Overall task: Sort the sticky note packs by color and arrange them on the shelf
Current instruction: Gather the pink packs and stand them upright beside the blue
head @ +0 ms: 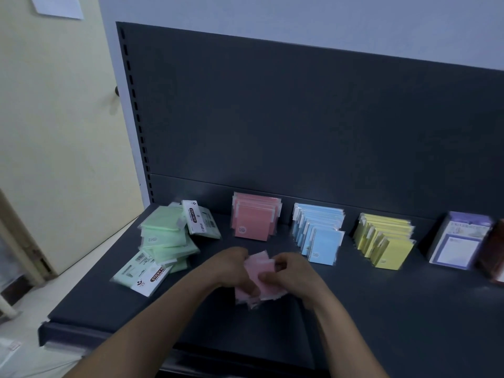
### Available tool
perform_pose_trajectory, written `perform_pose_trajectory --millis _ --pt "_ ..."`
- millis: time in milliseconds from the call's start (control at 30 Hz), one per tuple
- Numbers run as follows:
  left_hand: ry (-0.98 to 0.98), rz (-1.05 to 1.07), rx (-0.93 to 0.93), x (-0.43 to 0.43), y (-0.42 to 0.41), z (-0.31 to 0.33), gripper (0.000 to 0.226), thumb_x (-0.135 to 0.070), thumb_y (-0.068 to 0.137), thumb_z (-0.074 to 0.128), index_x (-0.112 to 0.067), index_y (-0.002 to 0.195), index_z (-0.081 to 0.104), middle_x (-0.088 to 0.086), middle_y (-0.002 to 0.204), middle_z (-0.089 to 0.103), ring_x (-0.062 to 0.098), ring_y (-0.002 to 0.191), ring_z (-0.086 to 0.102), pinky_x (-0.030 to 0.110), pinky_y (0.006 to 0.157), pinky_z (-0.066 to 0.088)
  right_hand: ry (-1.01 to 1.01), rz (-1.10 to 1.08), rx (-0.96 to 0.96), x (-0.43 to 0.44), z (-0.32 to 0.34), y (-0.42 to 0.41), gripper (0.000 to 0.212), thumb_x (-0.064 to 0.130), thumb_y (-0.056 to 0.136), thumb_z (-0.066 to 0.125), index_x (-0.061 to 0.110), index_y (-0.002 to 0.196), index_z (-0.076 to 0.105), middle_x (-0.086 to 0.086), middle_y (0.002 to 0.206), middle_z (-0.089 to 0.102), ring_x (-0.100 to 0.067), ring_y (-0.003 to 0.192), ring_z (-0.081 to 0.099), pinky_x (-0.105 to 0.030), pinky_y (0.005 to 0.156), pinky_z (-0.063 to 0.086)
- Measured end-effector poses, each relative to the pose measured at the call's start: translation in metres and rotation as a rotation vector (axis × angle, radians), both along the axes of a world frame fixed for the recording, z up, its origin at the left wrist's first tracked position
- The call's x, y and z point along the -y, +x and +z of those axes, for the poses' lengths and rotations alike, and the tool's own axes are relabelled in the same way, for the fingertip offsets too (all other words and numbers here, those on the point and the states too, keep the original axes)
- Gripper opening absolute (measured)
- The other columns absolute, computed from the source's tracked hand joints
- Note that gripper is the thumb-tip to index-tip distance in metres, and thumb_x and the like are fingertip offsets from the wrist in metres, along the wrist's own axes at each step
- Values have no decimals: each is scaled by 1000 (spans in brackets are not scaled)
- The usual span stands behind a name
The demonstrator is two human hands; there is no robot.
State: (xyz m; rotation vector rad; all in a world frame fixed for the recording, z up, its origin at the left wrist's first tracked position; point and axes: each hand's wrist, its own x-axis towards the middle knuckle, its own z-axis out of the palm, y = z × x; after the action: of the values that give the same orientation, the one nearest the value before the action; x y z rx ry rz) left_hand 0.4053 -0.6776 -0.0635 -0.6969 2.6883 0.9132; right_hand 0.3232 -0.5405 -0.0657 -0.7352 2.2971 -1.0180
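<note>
Our left hand (231,264) and right hand (293,272) meet at the lower centre of the frame. The fingers of both are curled round a small bundle of pink packs (257,276), held just above the dark shelf (381,317).

The shelf fills the lower half of the frame, and its back panel (300,118) rises behind it. At centre left lies the biggest group, a loose heap of green packs (166,241), overlapping and not yet stood up. Along the back, from centre to right, tidy rows lean on the panel: the pink row (252,222), the blue row (317,236) and the yellow row (384,241). A purple pad (461,241) stands at the right edge.

We judge the held packs light and thin. Each seems to sit in a glossy clear sleeve, so they are likely to slide over one another and fan out if our grip slackens. The paper inside should give some stiffness, though a single pack would probably bend. We would pinch the bundle across its flat faces near the side edges, square it up, then lean it against the front of the pink row, just above our hands in the frame.
</note>
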Motion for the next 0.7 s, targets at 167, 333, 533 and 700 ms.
perform_pose_trajectory --millis 167,333,533,700 --pt "-117 -41 -47 -4 2 5 49 -30 68 82 -17 101 48 2 103 52 18 90 50 26 68 36 43 60 -73 2 2 -2 37 23 68 81 12 97 62 -7 97 69 -23 91 66 -42 84 55" --pt "-125 -63 17 -2 2 8 55 -34 69 82 -14 113 56 5 115 58 21 102 56 25 73 40 241 149 -130 1 13 -1 48 37 64 84 15 99 59 -1 102 65 -16 92 62 -31 84 51" --pt "-142 -88 26 -2 5 8 53 -38 66 82 -16 109 60 0 103 57 16 91 54 26 72 41 289 199 -36 0 14 0 34 19 72 80 1 98 68 -8 90 66 -15 78 60 -24 67 45" --pt "-129 -92 -47 -1 8 8 37 -31 66 82 -19 92 59 -1 93 56 15 81 53 26 66 42 245 186 15 1 11 1 31 12 73 77 1 101 70 -6 88 67 -9 68 59 -16 57 46"
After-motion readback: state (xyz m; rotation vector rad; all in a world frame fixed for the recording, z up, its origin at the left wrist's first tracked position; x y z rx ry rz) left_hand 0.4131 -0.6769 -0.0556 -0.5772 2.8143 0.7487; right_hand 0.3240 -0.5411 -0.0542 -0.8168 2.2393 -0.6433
